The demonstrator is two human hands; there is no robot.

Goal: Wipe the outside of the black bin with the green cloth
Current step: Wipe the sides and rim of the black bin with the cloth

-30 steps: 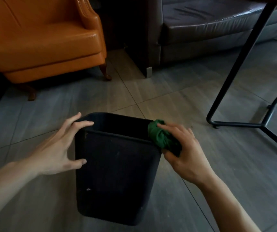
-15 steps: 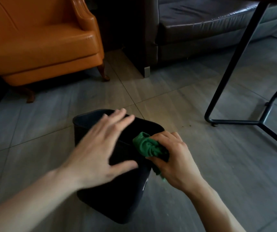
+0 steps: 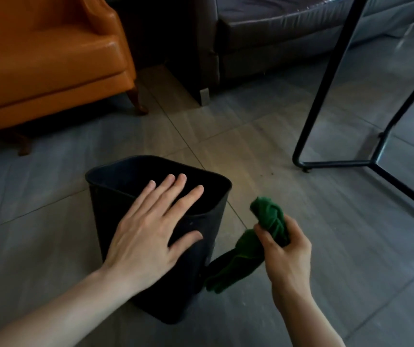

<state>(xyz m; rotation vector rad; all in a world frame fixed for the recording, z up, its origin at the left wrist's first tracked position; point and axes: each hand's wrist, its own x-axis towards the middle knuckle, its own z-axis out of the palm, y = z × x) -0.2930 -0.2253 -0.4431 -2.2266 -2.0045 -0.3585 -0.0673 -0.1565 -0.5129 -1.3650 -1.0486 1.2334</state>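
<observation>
From my remote seat I see a grey tiled floor [image 3: 301,246] filling most of the view. At the far left stands an orange armchair [image 3: 50,58], and beside it, across the top, a dark leather sofa [image 3: 276,33]. A black metal table frame [image 3: 331,78] comes down on the right, its foot bar lying along the tiles.

The black bin [image 3: 201,236] stands on the floor in the lower middle, open side up and leaning a little toward me (the wide lens may be adding to that lean).

My left hand [image 3: 148,234] lies flat and spread over the bin's near rim: the fingers [image 3: 173,186] reach out across the dark opening, and the thumb presses on the near outer wall. It grips nothing.

My right hand [image 3: 283,249] is just to the right of the bin, clear of it, curled tight around the green cloth [image 3: 246,256]. One bunched end of the cloth sticks up above the fist; the longer end hangs down and to the left, its tip right beside the bin's lower right wall. I cannot tell whether it touches.
</observation>
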